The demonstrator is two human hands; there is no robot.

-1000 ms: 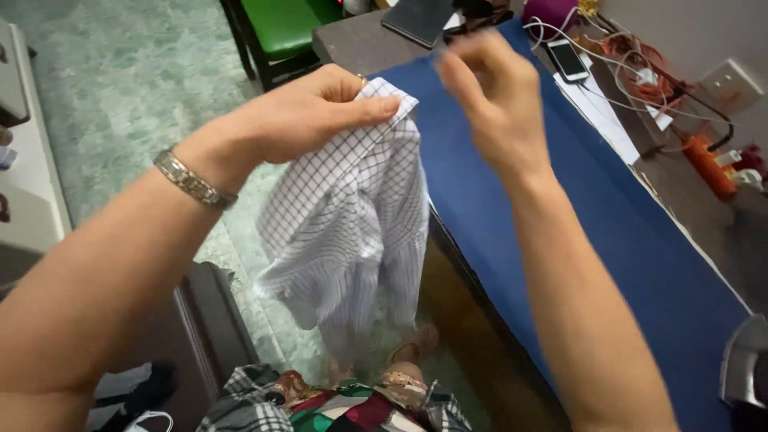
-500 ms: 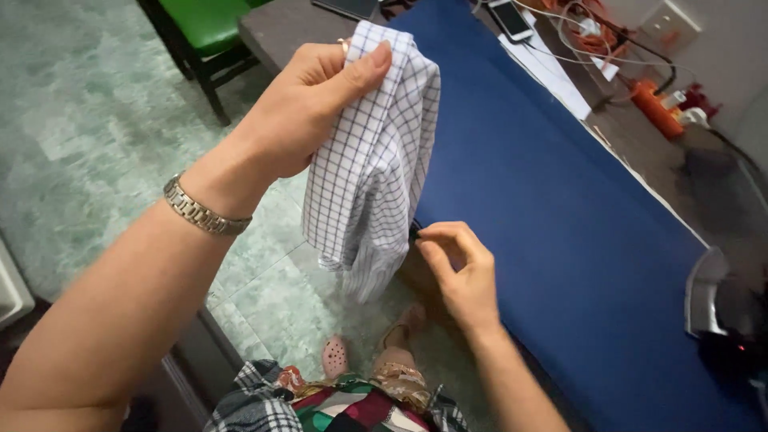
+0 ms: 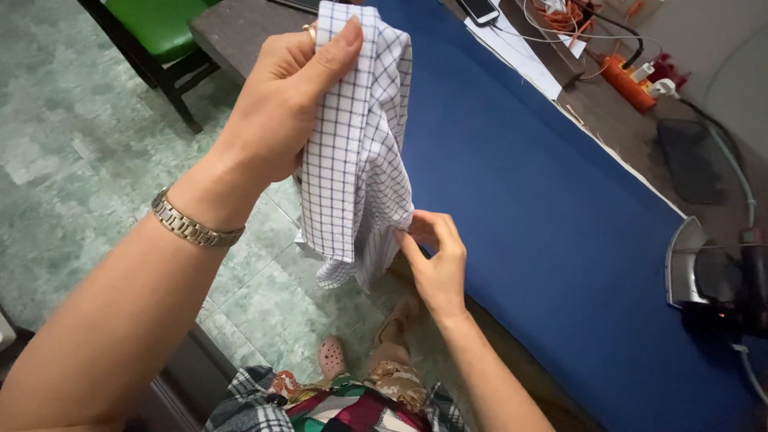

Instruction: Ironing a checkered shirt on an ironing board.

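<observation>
Pinching the top of a white checked shirt (image 3: pixel 356 152) between thumb and fingers, the left hand (image 3: pixel 284 104) holds its grip closed and lifts the garment above the floor beside the tabletop (image 3: pixel 544 208), which is covered in blue cloth. The right hand (image 3: pixel 436 260) pinches the shirt's lower edge, fingers pressed together. A clothes iron (image 3: pixel 704 272) stands at the far right, a phone (image 3: pixel 478 10) at the top.

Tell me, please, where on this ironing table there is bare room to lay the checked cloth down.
The blue cover is bare from the right hand across to the iron. The far end is crowded: phone, papers, orange power strip.
</observation>
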